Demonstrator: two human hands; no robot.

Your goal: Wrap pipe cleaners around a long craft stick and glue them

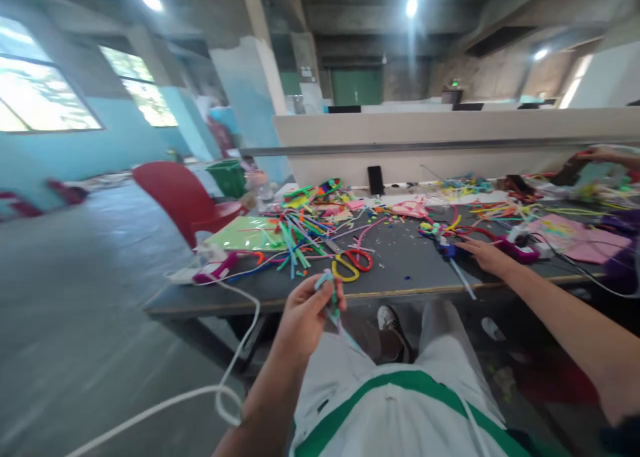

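My left hand [310, 310] is closed, thumb against fingers, around a small light-blue and green craft piece [330, 294] that looks like bent pipe cleaners. Pale strands trail from it over my lap. Across the desk my right hand [483, 254] reaches with stretched fingers to a small blue object [447, 249]; a pale blue strip [463, 278] sticks out toward the desk edge. Whether the fingertips touch the blue object is hard to see. Scissors [353, 264] with red and yellow handles lie beyond my left hand. Right of my right hand lies a magenta glue gun [520, 249].
Colourful pipe cleaners [305, 234] are heaped on the grey desk [390, 270]. Another magenta glue gun [215, 268] lies left, near a white cable [220, 397] hanging off the edge. A phone [375, 180] leans at the back. Another person's hand [603, 154] is at far right.
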